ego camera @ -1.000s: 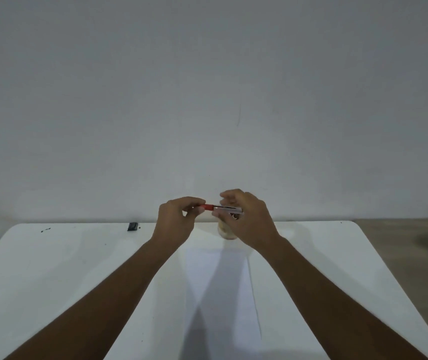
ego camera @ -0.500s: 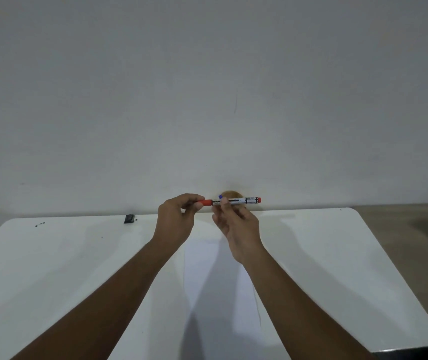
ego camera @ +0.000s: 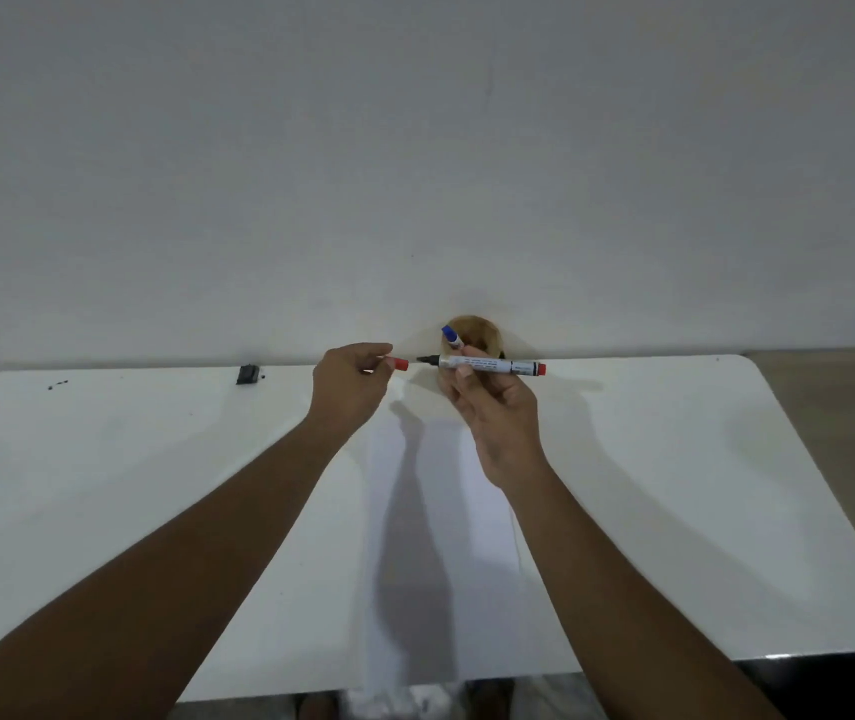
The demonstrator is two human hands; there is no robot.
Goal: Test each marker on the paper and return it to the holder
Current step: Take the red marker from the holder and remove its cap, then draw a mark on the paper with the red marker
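Marker (ego camera: 488,365) was uncapped, held level in the air above the far end of the paper (ego camera: 446,537), tip pointing to 9 o'clock. Right hand (ego camera: 493,407) was closed around its barrel near the tip end. Left hand (ego camera: 350,384) pinched the red cap (ego camera: 397,364), just clear of the tip at its 9 o'clock. Holder (ego camera: 475,332) sat at 12 o'clock on the table (ego camera: 103,485), touching the wall edge, with a blue marker (ego camera: 451,336) standing in it. Judgement: marker is light, rigid, smooth plastic; a mid-barrel grip close to the tip gives control for the stroke. Paper is thin, could slide or wrinkle under the tip. Cap is small, easy to drop.
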